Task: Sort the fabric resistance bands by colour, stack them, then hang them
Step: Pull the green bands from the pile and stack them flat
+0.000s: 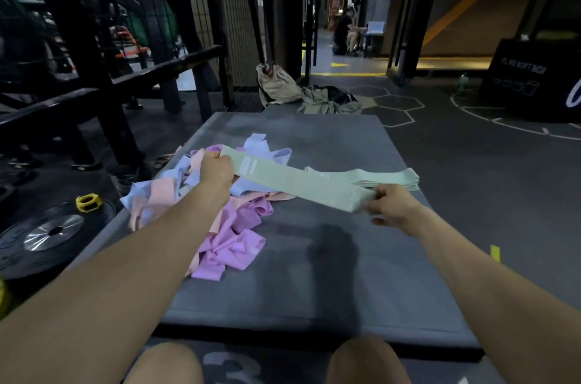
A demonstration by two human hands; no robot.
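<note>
1. Green band (295, 184) pulled flat between both hands, above the grey mat (330, 273). Left hand (217, 171) gripping the far-left end, fingers curled round it. Right hand (388, 204) pinching the near-right end between thumb and fingertips; slightly blurred, so finger detail unclear.
2. Green stack (390, 181) lying on the mat just behind the right hand, edges roughly aligned. Held band's right end just beside or overlapping it; contact hard to confirm.
3. Unsorted pile (220, 214) under and beside the left hand: pink, peach and lilac bands tangled together.
4. Risk: skewed landing. Band currently angled against the stack's long axis; without rotation before laying down, likely crooked stack, harder to hang as one bundle.
5. Risk: stack disturbed. Dragging the right end across the top layers probably enough to shift or fan them out; fabric grips fabric.
6. Risk: stowaway. Left hand sitting right on the mixed pile; easy to snag a peach or lilac band with the green end and carry it over.
7. Risk: twist or fold. Loose tension on either end likely to let the loop double over, making a lumpy layer.
8. Risk: slip at the right pinch, lightest hold of the two; end would drop short of the stack.
</note>
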